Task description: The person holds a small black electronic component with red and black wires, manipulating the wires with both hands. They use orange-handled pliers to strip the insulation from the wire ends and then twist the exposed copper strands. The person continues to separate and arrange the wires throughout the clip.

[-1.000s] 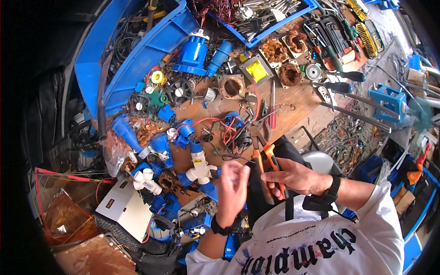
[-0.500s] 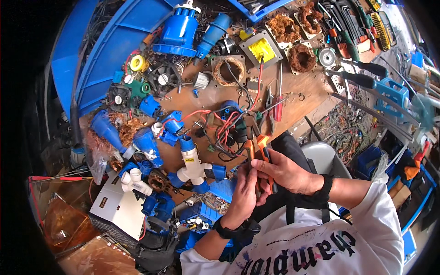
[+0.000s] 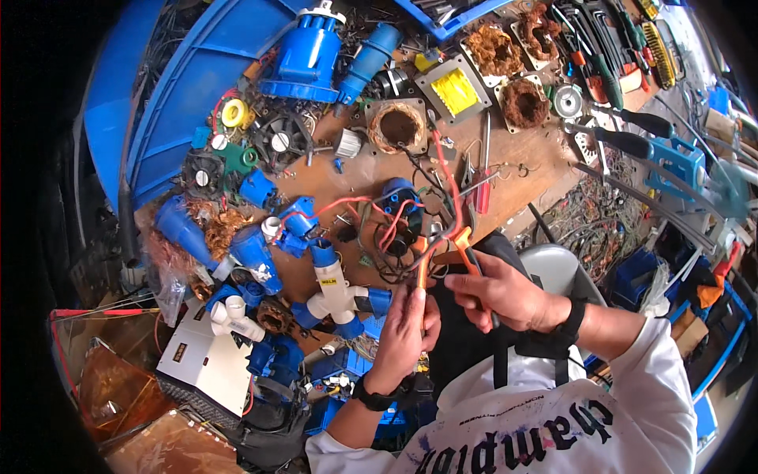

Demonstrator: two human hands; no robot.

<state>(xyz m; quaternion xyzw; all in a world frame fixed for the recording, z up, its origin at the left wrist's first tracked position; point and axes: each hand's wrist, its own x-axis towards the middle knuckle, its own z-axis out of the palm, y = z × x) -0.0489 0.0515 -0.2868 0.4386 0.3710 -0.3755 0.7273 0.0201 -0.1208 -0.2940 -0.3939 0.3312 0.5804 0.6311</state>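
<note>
A pair of pliers with orange-and-black handles [image 3: 422, 272] is held between both hands, its handles spread apart; wires partly hide its jaws. My left hand [image 3: 401, 336] is closed around the left handle. The right handle lies in the closed fingers of my right hand [image 3: 509, 296]. A red wire [image 3: 455, 197] curves down across the pliers from the bench. Just beyond, a round blue socket part [image 3: 401, 195] sits among tangled red and black wires [image 3: 387, 237]. A red-handled screwdriver [image 3: 482, 189] lies to the right of the wires.
A white cross-shaped connector with blue ends [image 3: 333, 284] lies left of my hands. Farther back are a large blue plug housing [image 3: 304, 55], a metal-framed yellow coil [image 3: 455, 91] and several rusty coils [image 3: 523, 103]. Files with black handles [image 3: 624, 141] stick out at the right edge.
The pliers' handles have spread apart, and my hands have separated, the left shifting left and the right slightly right. The red wire has swung toward me and now crosses the pliers.
</note>
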